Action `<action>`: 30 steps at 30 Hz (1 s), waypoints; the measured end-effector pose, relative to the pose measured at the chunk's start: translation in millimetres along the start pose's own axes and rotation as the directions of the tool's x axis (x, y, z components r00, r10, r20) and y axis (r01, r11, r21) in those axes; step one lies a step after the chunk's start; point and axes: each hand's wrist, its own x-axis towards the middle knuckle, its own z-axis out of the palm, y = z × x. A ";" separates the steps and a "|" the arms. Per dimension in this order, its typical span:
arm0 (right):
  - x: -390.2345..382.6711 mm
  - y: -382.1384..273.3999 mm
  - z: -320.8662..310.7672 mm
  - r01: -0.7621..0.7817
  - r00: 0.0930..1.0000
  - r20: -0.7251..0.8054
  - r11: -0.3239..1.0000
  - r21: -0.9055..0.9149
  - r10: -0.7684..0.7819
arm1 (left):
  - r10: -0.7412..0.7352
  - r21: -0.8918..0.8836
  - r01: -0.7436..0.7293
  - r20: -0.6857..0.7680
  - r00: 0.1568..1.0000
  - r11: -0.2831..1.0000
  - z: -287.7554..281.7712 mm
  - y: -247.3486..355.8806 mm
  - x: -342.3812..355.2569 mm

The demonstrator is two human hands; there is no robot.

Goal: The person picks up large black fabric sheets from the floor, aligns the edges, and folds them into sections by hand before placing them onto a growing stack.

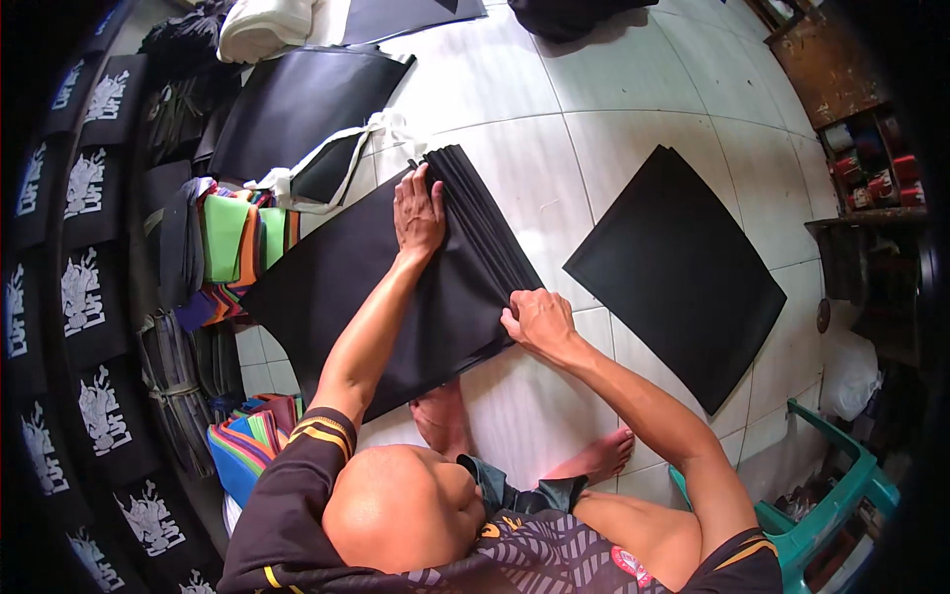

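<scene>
A fanned stack of black fabric sheets (366, 267) lies on the floor before me, its right edges spread in narrow steps. My left hand (421, 216) rests flat on the stack near its far end, fingers stretched out. At the near right corner, my right hand (542, 319) has its fingers curled and pinched on the edge of the black sheets. The top sheet ripples between my two hands. How many layers the right fingers hold is hidden. To the right, apart from the stack, a smaller pile of black sheets (683, 277) lies flat and turned cornerwise.
More black sheets (307, 109) lie far left, with a white cloth strip (341, 163) across them. Folded coloured fabric (226, 238) is piled at the left, beside printed black pieces (84, 287). A green plastic stool (851, 475) stands at right near a wooden shelf (831, 64).
</scene>
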 end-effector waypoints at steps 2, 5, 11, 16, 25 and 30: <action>-2.3 0.2 -11.4 -0.037 0.997 0.062 0.999 0.036 0.035 | -0.025 -0.027 0.026 0.063 0.998 0.999 -2.5 -0.5 -1.1; -7.9 10.4 -20.4 -0.117 0.980 0.175 0.986 0.123 0.095 | -0.181 0.031 0.179 0.071 0.981 0.983 -10.2 8.2 -26.8; -20.8 -5.5 -15.7 -0.126 0.971 0.230 0.959 0.254 0.067 | -0.012 0.106 -0.016 0.256 0.967 0.994 -23.3 -16.6 -34.9; -15.9 5.6 -19.9 -0.036 0.995 0.101 0.939 0.343 0.001 | -0.040 0.139 0.005 0.254 0.966 0.990 -19.2 -22.7 -37.9; -91.8 251.2 -132.3 -0.811 0.185 -0.917 0.582 0.061 0.353 | 0.064 -0.059 -0.063 0.006 0.998 0.996 -16.1 -17.3 -32.3; -182.5 287.4 -124.1 -0.940 -0.108 -0.864 0.234 0.250 0.492 | 0.292 -0.104 -0.294 -0.043 0.956 0.950 -81.9 112.3 24.1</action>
